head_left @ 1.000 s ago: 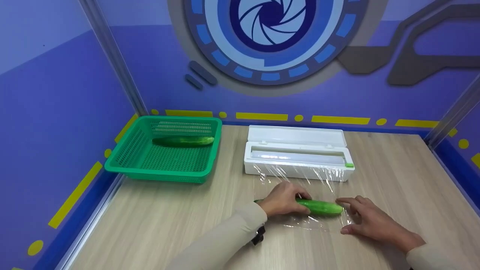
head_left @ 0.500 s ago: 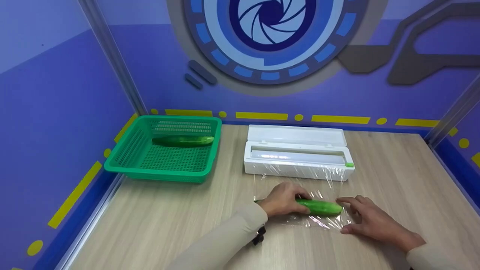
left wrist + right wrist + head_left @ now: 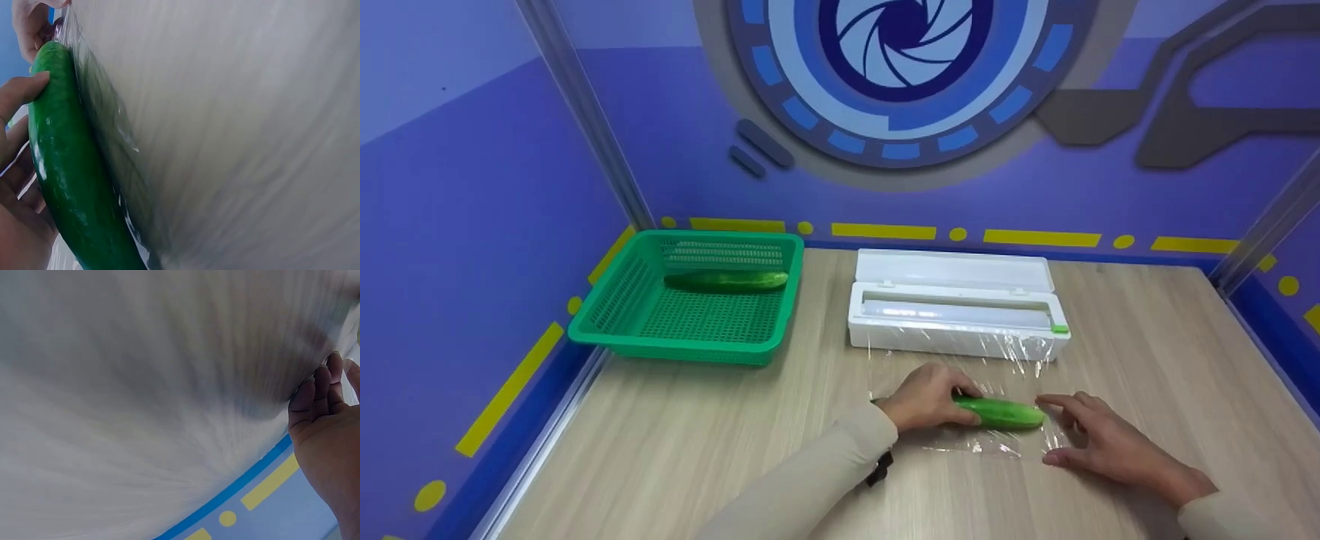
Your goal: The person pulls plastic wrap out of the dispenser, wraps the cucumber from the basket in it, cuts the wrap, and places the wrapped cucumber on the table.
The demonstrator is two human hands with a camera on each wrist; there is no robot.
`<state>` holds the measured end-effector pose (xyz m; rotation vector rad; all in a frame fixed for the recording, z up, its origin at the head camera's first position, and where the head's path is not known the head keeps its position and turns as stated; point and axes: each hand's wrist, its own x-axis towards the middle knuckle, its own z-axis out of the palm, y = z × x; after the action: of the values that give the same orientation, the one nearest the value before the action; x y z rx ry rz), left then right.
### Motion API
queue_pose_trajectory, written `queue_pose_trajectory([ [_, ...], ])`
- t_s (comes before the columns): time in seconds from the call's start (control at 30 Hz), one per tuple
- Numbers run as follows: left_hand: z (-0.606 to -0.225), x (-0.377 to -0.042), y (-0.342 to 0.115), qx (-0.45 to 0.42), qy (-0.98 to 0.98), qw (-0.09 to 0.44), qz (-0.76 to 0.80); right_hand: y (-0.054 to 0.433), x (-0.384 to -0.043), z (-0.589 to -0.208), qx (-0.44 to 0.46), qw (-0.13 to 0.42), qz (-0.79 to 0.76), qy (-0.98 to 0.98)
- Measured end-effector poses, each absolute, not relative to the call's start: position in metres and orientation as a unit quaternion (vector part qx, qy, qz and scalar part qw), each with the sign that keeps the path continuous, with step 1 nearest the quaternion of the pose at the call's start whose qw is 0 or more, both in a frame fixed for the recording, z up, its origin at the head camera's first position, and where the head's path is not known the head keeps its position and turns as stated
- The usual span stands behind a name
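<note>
Cucumber (image 3: 1003,414) lies on a sheet of cling film (image 3: 986,444) on the table (image 3: 697,442), its long side facing the white dispenser box (image 3: 960,343). My left hand (image 3: 930,397) holds it by the middle, thumb on the near side and fingers curled over the far side. My right hand (image 3: 1110,444) is at its pale end, thumb and forefinger spread wide by the film's edge; I can't tell whether they have any film between them. I'd expect the cucumber to feel firm, fairly light and a little slick, steadiest gripped round its thick middle rather than its tapered tips. The film looks flimsy and likely to cling, best taken by its corners. Behind, the box's lid (image 3: 956,270) is tipped back above the roll (image 3: 952,312); to the left, a green basket (image 3: 682,347) holds a second cucumber (image 3: 727,282).
</note>
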<state>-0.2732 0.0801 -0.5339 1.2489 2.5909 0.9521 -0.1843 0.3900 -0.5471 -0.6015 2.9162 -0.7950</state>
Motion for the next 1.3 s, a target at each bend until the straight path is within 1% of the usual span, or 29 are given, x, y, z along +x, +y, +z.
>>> queue_pose_trajectory([
  [0.1,-0.533,-0.274,0.081,0.411,0.853,0.061,0.315,0.392,-0.185,-0.545,-0.189,0.048,-0.272,0.942],
  [0.2,-0.534,-0.274,0.081,0.410,0.853,0.067,0.316,0.394,-0.186,-0.541,-0.180,0.079,-0.289,0.937],
  [0.33,-0.533,-0.274,0.080,0.410,0.854,0.068,0.315,0.396,-0.188,-0.537,-0.186,0.097,-0.315,0.926],
  [0.5,-0.532,-0.274,0.080,0.410,0.853,0.067,0.315,0.399,-0.187,-0.537,-0.217,0.074,-0.339,0.913],
  [0.67,-0.533,-0.274,0.081,0.409,0.854,0.067,0.313,0.399,-0.185,-0.542,-0.221,0.018,-0.367,0.903],
  [0.77,-0.533,-0.274,0.081,0.407,0.856,0.065,0.312,0.398,-0.183,-0.545,-0.220,0.003,-0.395,0.892],
  [0.83,-0.534,-0.274,0.081,0.407,0.857,0.063,0.310,0.398,-0.182,-0.547,-0.241,-0.005,-0.407,0.881],
  [0.97,-0.534,-0.274,0.081,0.405,0.856,0.068,0.314,0.399,-0.182,-0.549,-0.291,0.000,-0.414,0.863],
  [1.13,-0.534,-0.275,0.081,0.407,0.857,0.066,0.310,0.399,-0.183,-0.550,-0.306,0.030,-0.407,0.860],
  [1.3,-0.535,-0.275,0.080,0.412,0.855,0.063,0.309,0.395,-0.185,-0.551,-0.338,0.013,-0.383,0.859],
])
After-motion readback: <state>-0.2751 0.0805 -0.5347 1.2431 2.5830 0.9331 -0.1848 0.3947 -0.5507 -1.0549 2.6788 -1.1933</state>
